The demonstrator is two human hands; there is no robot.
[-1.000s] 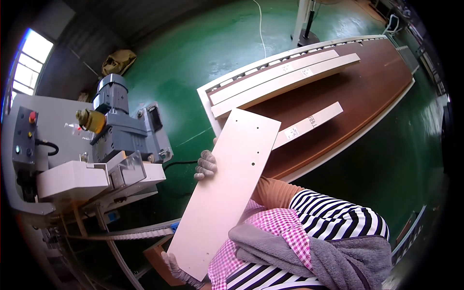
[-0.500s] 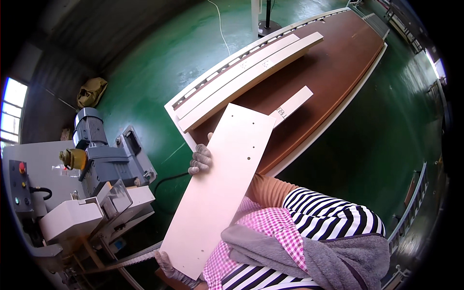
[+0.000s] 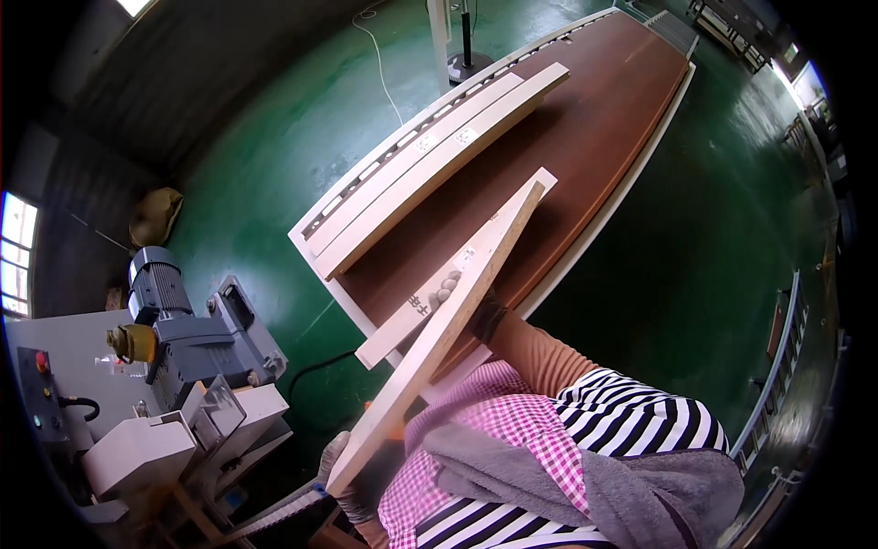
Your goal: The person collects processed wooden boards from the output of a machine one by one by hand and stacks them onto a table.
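Note:
Both gloved hands hold a long pale wooden board [image 3: 416, 366], tilted up so that its narrow edge shows and its broad face is mostly turned away. My right hand [image 3: 445, 289] grips it toward the far end, its grey fingers curled over the side. Down at the near end, my left hand [image 3: 335, 462] is closed around the board, partly hidden by it. Just beyond lies a pale strip [image 3: 391, 337] with handwritten marks and a label, resting on the brown tabletop [image 3: 604, 101]; the board covers part of it.
Two long pale boards [image 3: 416, 169] lie side by side at the table's left. A grey machine with a motor [image 3: 187, 316] and a control box [image 3: 38, 389] stands to my left. A black stand base [image 3: 468, 69] is on the green floor [image 3: 247, 174] beyond; a metal rail [image 3: 773, 366] runs at right.
The board has been turned from showing its broad, holed face to standing nearly on edge. My right hand has shifted rightward with it, and more of the marked strip is uncovered.

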